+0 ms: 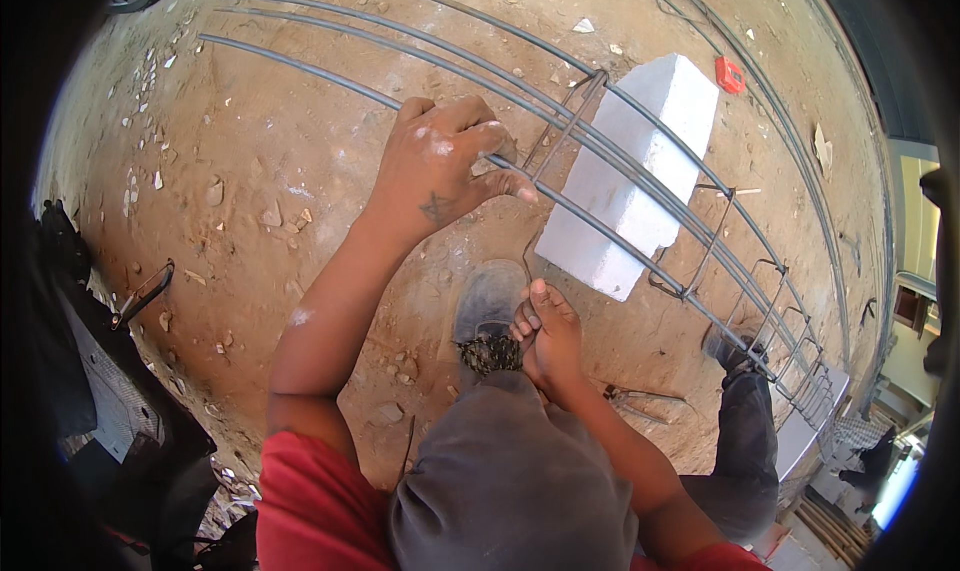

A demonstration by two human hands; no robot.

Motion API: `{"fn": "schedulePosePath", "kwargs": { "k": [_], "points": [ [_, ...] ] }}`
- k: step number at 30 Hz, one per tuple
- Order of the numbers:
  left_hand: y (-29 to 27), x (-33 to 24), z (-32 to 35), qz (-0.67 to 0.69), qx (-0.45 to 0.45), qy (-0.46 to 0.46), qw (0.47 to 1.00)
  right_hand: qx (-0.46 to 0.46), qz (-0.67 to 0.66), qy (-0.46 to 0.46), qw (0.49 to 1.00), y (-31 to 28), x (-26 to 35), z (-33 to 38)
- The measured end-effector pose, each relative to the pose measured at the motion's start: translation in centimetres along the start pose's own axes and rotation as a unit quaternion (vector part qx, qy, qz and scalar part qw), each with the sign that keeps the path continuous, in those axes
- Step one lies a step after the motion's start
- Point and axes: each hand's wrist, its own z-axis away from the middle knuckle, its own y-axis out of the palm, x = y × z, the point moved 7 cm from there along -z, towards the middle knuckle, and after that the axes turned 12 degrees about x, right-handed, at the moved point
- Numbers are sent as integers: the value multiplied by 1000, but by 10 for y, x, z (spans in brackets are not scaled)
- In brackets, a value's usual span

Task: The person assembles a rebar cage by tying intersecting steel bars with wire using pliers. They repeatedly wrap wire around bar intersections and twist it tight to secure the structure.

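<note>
A long cage of steel reinforcing bars runs from the upper left to the lower right, tied with square stirrups. My left hand is closed around the nearest bar, just left of one stirrup, with the thumb along the bar's near side. Lower down, in front of my boot, my right hand is closed in a pinch on a thin dark tie wire. The wire rises from the fingers toward the bar; whether its upper end touches the bar I cannot tell.
A white block lies beneath the cage, and another pale block sits under its right end. A red tape measure rests on the dirt beyond. More bars lie along the far right. Dark gear stands at left.
</note>
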Motion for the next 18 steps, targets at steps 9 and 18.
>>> {"fn": "schedulePosePath", "kwargs": {
  "k": [9,18],
  "points": [
    [-1,-3,-4,-24,1,6,1000,-55,-34,-32,997,17,13,-13],
    [-1,-1,-19,38,84,-43,995,-4,-40,-67,997,44,29,-23]
  ]
}}
